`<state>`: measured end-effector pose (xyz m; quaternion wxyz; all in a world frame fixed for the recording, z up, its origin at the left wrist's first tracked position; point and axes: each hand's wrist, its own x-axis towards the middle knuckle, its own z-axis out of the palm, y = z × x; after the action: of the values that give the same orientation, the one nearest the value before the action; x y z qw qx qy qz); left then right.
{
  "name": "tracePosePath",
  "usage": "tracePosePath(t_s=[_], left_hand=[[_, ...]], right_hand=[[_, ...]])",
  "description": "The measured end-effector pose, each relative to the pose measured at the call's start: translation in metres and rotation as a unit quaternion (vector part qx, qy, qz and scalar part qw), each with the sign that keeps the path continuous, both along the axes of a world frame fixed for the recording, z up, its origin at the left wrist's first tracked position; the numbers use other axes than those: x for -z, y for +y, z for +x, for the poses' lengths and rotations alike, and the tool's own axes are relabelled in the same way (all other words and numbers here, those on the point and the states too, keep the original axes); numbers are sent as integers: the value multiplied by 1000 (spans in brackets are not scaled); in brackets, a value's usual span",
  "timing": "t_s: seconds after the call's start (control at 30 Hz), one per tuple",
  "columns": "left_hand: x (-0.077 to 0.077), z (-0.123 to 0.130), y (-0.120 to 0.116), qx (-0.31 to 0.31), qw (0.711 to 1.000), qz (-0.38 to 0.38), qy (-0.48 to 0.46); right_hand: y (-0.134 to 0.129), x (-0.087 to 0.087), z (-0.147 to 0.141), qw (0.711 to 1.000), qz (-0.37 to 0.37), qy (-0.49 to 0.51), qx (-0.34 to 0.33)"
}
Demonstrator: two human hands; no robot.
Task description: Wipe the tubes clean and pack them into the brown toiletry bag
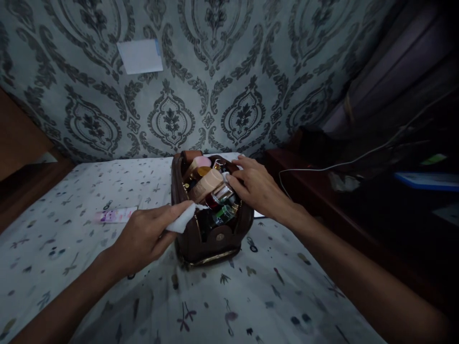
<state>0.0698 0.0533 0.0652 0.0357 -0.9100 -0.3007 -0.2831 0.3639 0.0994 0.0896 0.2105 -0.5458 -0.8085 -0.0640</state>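
Patterned wall [208, 102] fills the top of frame; printed sheet [287, 272] runs below it; your brown bag [211, 247] sits open at frame centre, packed with bottles; your right hand [254, 184] is over its right rim, can't tell if those fingers grip anything; your left hand [147, 234] is at its lower-left edge; tube [116, 215] lies left of centre; beige bottle [208, 185] leans mid-bag; white cloth [182, 219] is pinched in your left fingers.
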Motion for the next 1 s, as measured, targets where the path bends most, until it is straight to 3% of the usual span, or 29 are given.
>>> tracePosePath(t_s=[0.27,0.67,1.0], left_hand=[[-1,0,-2,-4,1000,-17,-4],[-2,-1,-1,-8,999,-34,11],[-6,1,-3,-7,998,-54,-4]], right_hand=[[3,-7,-3,997,-34,73,10],[4,-16,19,985,-94,89,-116],[1,-18,19,989,-90,70,-99]])
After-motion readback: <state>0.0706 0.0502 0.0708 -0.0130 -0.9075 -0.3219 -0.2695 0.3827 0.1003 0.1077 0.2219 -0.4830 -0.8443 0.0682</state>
